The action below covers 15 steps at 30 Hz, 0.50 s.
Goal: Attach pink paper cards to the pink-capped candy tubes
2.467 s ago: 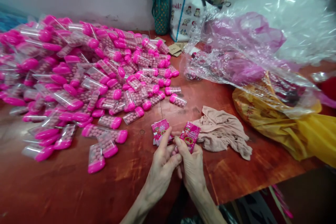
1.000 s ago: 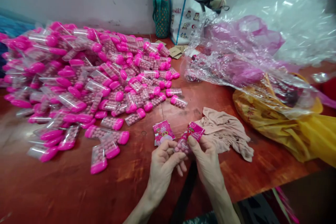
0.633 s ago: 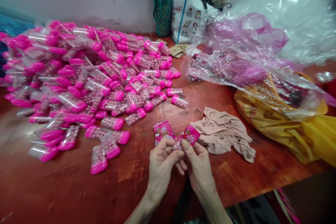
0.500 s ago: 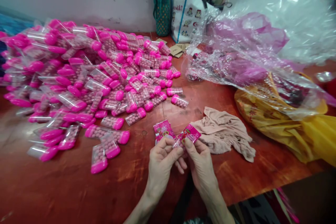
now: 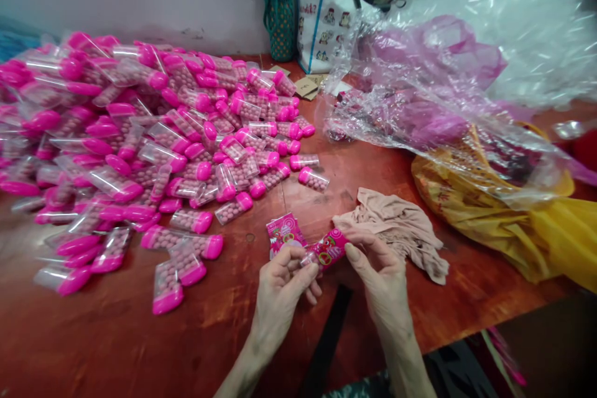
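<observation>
My left hand [image 5: 282, 286] pinches the clear end of a small container, most of which is hidden by my fingers and a label. Over it lies a pink printed label [image 5: 331, 249] with red and green pictures. At the label's right edge, the thumb and fingers of my right hand [image 5: 377, 267] are closed on it. Just beyond my left fingertips, a small stack of the same pink labels [image 5: 283, 231] lies on the red-brown table [image 5: 224, 336]. A crumpled beige cloth [image 5: 396, 230] lies behind my right hand.
A large heap of clear containers with pink caps and pink balls [image 5: 140, 137] covers the left side. Clear and purple plastic film [image 5: 420, 93] and a yellow bag [image 5: 522, 236] lie right. A white bag [image 5: 314, 31] and green bottle holder [image 5: 281, 25] stand against the wall.
My right hand has shifted right and turned, and more of the printed label shows between my hands. My left hand keeps its pinch. The whole view has shifted slightly.
</observation>
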Motion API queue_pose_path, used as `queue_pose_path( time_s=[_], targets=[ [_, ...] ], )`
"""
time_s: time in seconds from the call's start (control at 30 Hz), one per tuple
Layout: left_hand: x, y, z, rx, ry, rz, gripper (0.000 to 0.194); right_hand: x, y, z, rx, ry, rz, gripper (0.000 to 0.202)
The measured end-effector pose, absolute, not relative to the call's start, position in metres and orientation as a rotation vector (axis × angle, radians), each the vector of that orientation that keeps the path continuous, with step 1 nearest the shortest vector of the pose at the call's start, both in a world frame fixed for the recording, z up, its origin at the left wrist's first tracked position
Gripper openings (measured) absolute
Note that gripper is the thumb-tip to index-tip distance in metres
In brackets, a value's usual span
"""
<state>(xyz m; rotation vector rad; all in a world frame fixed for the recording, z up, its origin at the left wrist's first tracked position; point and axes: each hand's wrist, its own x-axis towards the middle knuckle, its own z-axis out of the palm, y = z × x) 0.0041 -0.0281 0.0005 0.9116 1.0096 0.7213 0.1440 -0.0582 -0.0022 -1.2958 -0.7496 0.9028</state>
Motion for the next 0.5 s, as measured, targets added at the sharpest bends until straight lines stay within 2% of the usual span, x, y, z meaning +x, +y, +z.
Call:
queue_pose_path(
  time_s=[0.17, 0.5],
  targets=[
    [0.0034, -0.0267, 0.0023, 0.975, 1.073, 0.704, 0.012, 0.1447, -0.0614, -0.0044, -1.348, -0.582, 1.079, 0.016],
    [0.0011, -0.0228, 0.0016, 0.943, 1.042, 0.816, 0.021, 0.1475, -0.0550, -0.0115, -1.328, -0.468, 1.042, 0.015]
  ],
)
